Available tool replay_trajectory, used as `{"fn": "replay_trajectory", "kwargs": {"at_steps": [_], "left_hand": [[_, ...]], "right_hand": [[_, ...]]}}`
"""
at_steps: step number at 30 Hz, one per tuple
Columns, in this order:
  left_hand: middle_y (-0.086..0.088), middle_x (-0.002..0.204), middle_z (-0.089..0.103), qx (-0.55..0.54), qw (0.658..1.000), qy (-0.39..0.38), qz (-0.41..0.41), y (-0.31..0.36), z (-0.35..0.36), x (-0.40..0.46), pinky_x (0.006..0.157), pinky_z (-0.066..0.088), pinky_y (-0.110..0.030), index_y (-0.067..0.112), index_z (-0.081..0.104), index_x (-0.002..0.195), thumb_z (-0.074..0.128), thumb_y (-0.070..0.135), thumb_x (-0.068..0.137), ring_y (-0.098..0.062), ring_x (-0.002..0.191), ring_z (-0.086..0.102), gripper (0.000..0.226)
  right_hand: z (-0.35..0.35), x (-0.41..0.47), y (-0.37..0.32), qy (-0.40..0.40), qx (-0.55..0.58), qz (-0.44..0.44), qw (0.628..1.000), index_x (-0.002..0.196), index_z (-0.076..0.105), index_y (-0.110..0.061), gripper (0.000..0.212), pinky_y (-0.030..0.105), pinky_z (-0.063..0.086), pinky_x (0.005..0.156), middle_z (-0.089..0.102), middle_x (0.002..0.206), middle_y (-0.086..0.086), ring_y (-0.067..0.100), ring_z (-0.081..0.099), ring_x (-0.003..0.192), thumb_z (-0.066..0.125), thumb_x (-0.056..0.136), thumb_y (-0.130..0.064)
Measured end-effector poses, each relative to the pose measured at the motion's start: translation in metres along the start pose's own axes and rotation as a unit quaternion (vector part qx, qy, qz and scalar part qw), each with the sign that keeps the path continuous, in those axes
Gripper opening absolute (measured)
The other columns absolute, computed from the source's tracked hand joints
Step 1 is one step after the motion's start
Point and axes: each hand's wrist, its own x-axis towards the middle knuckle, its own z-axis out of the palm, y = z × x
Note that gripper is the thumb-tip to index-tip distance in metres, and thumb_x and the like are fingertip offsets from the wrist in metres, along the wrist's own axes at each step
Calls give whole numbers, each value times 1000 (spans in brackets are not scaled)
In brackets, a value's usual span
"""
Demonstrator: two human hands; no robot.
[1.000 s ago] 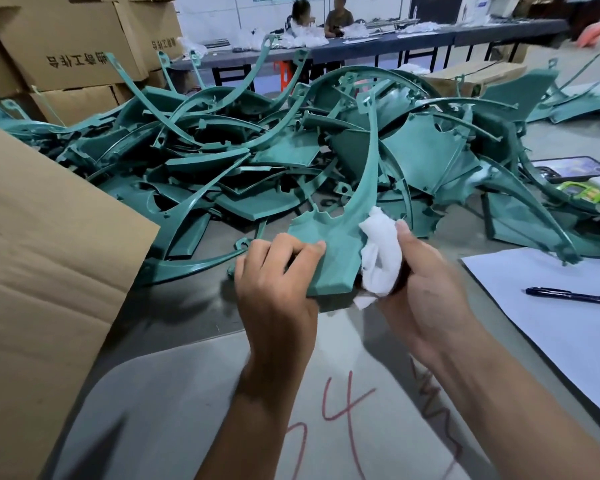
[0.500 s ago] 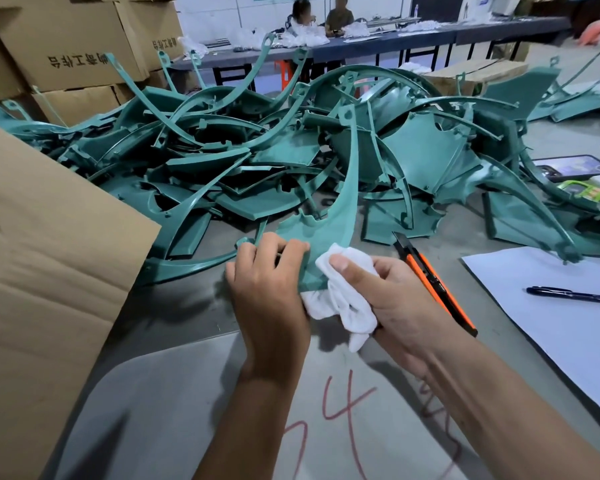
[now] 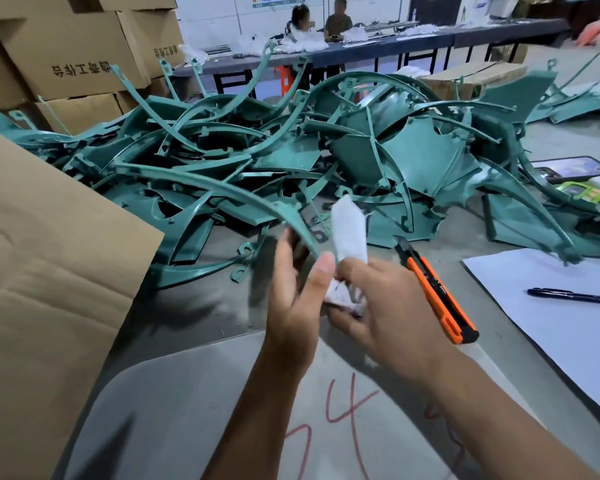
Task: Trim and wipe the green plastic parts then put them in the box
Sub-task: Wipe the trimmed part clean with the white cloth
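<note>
Hands: two; left hand (image 3: 293, 299) grips one green part (image 3: 222, 188), right hand (image 3: 388, 313) one cloth (image 3: 349, 233).

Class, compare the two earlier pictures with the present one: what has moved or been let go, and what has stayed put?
The green part, earlier upright, has swung down to the left toward the cardboard box; the left hand holds only its tip now. The right hand has pulled the white cloth off the part, keeping hold of it. The orange knife, pen and pile of parts stayed put.

Teal-green parts (image 3: 413, 157), white cloth (image 3: 349, 230), orange-black knife (image 3: 437, 292), brown box (image 3: 49, 265).
</note>
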Motion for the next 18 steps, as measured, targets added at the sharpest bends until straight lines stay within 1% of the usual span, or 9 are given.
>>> {"fn": "replay_trajectory", "kwargs": {"at_steps": [2,6,8,10,12,14,16,17,18], "left_hand": [[6,127,70,0,998,66,-18,2,4,0,89,56,-22,15,41,150,62,33,98,-13,117,68,60],[-3,116,76,-21,981,180,-62,12,0,5,91,60,-42,14,66,118,59,18,104,-28,112,71,17],[-6,113,77,-5,980,191,-56,15,-8,6,94,58,-49,13,69,113,61,24,100,-29,109,72,20],[-4,115,77,13,984,174,-37,18,-12,7,97,57,-52,14,70,115,58,32,97,-25,110,72,29],[1,119,76,-3,985,173,-20,19,-12,8,100,56,-52,24,74,114,58,33,98,-22,114,71,25],[7,125,73,-38,984,175,-11,20,-10,8,104,54,-49,42,75,112,57,34,99,-19,120,68,23],[6,129,71,-60,982,177,1,20,-6,8,107,52,-48,35,72,121,56,35,101,-20,124,66,25],[2,130,71,-80,981,178,1,19,-4,8,106,52,-46,26,69,126,55,34,102,-22,124,66,29],[-2,131,71,-113,977,179,-5,20,-2,8,105,54,-45,21,66,128,54,31,103,-24,123,67,30]], "right_hand": [[0,-1,-1,-36,-7,-47,998,94,70,-15,35,30,42,56,62,78,-3,13,51,63,55,82,-44],[-1,-1,8,-111,55,-83,989,95,71,-20,16,27,40,60,59,78,-8,9,49,67,66,88,-33],[0,0,12,-70,127,-62,987,99,74,-20,12,24,42,63,63,80,-10,8,56,70,72,92,-29],[-2,2,11,41,213,9,976,98,73,-20,9,24,45,61,67,79,-9,9,60,68,71,98,-28],[0,3,12,165,293,141,931,92,68,-22,14,21,45,57,67,75,-13,6,58,64,64,104,-29],[2,3,13,198,340,282,875,89,65,-19,27,21,43,58,64,73,-14,5,55,64,56,108,-35],[7,3,10,112,463,362,801,103,69,-16,29,25,48,58,73,82,-2,11,64,67,53,108,-40],[10,4,4,56,539,376,751,110,71,-18,25,26,51,54,77,88,4,13,70,67,57,107,-38],[15,2,-1,10,578,372,726,113,71,-22,18,28,54,53,79,93,7,16,73,68,63,104,-36]]}}
